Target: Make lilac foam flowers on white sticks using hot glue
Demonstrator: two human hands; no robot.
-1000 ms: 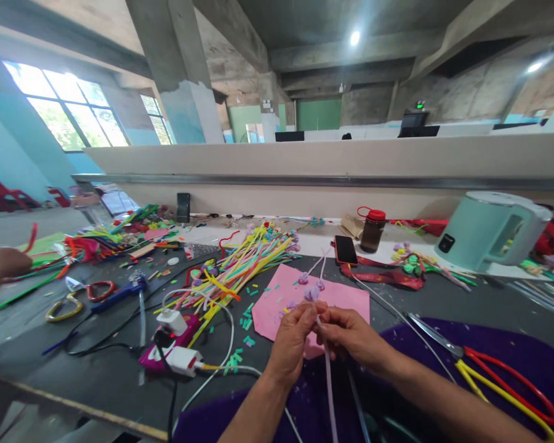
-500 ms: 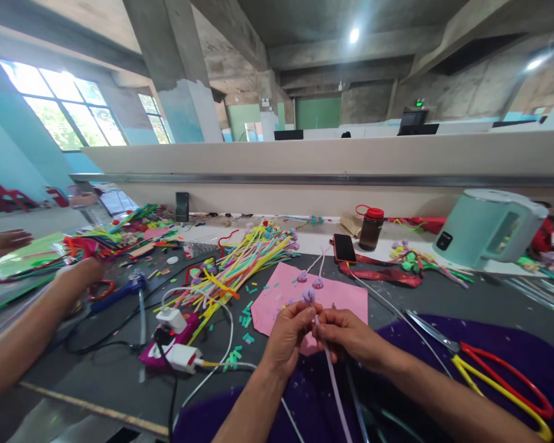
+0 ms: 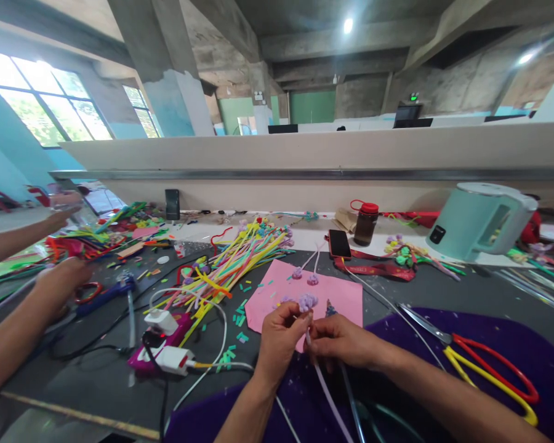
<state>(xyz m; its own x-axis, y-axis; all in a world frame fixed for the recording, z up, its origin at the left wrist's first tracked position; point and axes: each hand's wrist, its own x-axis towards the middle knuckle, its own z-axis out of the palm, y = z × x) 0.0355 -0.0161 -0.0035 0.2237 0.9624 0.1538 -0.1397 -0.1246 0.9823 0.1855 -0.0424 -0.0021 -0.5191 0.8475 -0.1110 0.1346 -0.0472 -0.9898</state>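
Both hands (image 3: 305,338) pinch a lilac pipe cleaner (image 3: 321,384); no writing legible.

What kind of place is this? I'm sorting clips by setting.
Probably a craft workshop in a bare concrete hall: a pile of coloured pipe cleaners, scissors and a glue gun lie on a long shared worktable.

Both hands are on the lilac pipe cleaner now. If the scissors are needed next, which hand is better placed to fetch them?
Probably the right hand. The scissors lie on its side of the table, while the left hand pinches the pipe cleaner just below its curled flower head and could keep holding it.
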